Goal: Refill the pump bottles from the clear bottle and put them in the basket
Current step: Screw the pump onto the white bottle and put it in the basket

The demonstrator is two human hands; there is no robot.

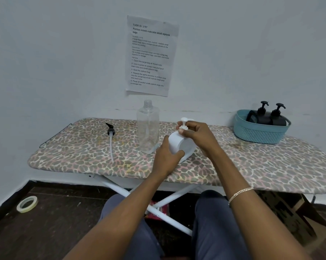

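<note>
A white pump bottle stands on the leopard-print ironing board near its front edge. My left hand grips the bottle's body from the left. My right hand pinches the white pump head at the neck. Just left of it the clear bottle stands upright and uncapped, looking nearly empty. A black pump with a long white tube lies loose on the board further left. At the far right a teal basket holds two black pump bottles.
The board stands against a white wall with a printed sheet taped above it. White crossed legs run under the board in front of my knees. A roll of tape lies on the dark floor at the left.
</note>
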